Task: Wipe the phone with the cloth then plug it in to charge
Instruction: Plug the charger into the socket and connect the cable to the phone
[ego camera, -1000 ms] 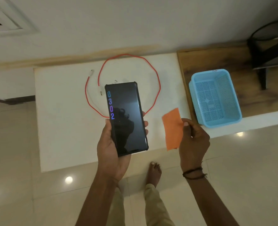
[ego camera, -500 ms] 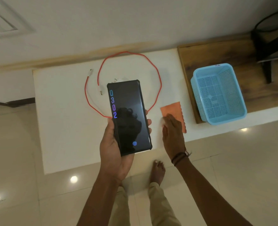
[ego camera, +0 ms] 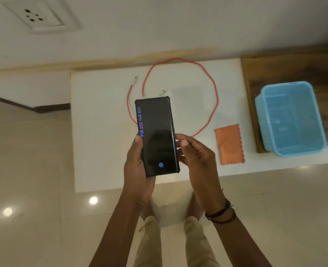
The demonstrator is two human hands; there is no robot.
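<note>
Phone (ego camera: 155,137): we are gripping it in our left hand (ego camera: 138,170), right hand (ego camera: 197,157) pinching its right edge; cloth (ego camera: 229,144) lying on table (ego camera: 101,132).

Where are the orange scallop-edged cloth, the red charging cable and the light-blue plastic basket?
Orange scallop-edged cloth (ego camera: 229,144): head view, middle of the cloth.
Red charging cable (ego camera: 176,58): head view, top of its loop.
Light-blue plastic basket (ego camera: 301,151): head view, its near wall.
</note>
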